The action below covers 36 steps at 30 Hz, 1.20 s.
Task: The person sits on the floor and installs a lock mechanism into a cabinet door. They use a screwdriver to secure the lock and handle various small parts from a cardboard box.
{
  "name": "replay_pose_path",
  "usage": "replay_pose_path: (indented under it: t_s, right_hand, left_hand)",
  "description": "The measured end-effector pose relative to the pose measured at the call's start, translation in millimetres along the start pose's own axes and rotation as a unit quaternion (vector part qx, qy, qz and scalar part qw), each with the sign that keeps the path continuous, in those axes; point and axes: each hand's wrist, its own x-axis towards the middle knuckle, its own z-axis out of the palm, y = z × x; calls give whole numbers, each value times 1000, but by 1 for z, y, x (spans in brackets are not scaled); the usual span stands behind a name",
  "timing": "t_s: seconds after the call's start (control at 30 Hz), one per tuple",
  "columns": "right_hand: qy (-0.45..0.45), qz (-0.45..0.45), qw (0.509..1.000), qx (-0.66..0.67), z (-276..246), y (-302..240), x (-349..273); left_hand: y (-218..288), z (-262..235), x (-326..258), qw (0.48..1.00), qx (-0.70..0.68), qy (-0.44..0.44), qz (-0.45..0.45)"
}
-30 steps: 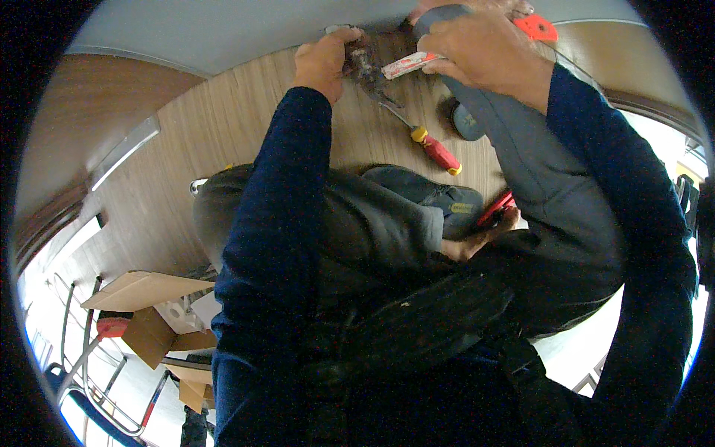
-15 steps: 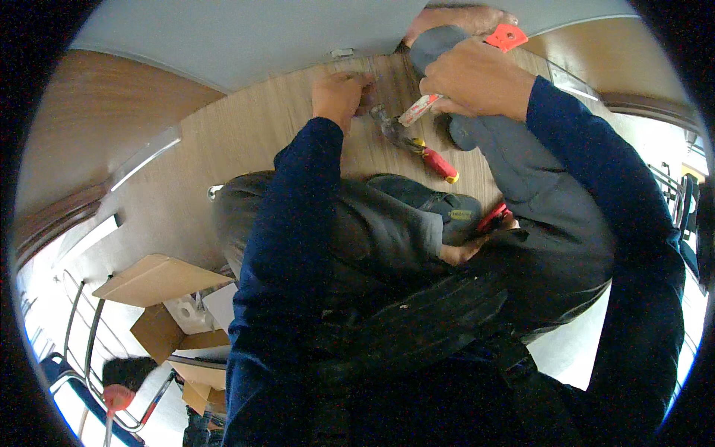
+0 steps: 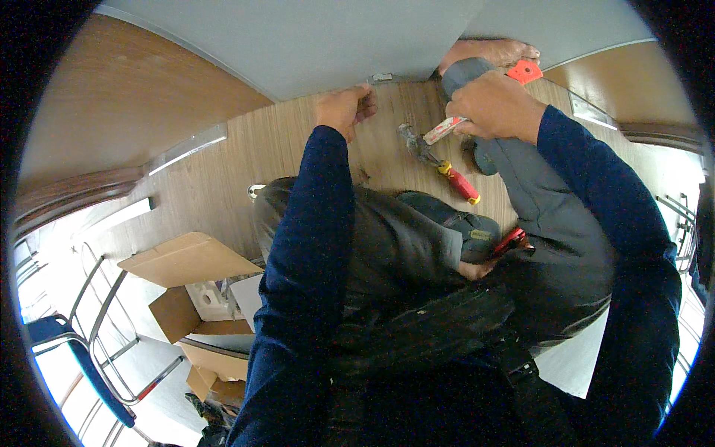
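Note:
My left hand is closed in a pinch beside the lower edge of a grey panel. Whatever is between its fingertips is too small to make out. Just right of them, a small pale metal fitting sits on that edge. My right hand is wrapped round a long, flat red-and-white tool, whose orange-red end with a hole sticks out beyond the knuckles. Below it, on the wood-look surface, lies a metal-headed hand tool with a red-and-yellow handle.
A red object lies by my dark shoe and folded legs. A bare foot shows at the far right. Brown wooden panels flank the surface. At lower left are an open cardboard box and a blue metal-framed chair.
The view has shifted, so most things appear farther right and lower. My left fingertips are now closer to the metal fitting. My right hand still grips the red-and-white tool.

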Motion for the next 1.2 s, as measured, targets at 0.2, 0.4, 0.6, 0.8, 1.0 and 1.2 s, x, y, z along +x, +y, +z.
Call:
replay_pose_path:
  t_s: [0.2, 0.4, 0.6, 0.8, 1.0, 1.2]
  right_hand:
    - [11, -6, 1000, 17, 7, 2, 0]
    - [0, 3, 1000, 3, 7, 0, 4]
    - [61, -18, 998, 16, 13, 3, 6]
    - [100, -3, 995, 9, 14, 0, 7]
    - [113, 13, 993, 0, 18, -1, 17]
    - [115, 9, 993, 3, 16, -6, 32]
  left_hand:
    - [-3, 5, 4, 1000, -13, 12, -21]
    - [-6, 2, 10, 1000, -6, 9, -29]
    - [0, 5, 8, 1000, 3, 5, -30]
    - [1, 13, 6, 999, 10, 19, -33]
    - [2, 15, 6, 999, 35, 26, -33]
    - [-10, -14, 19, 784, 566, -92, 236]
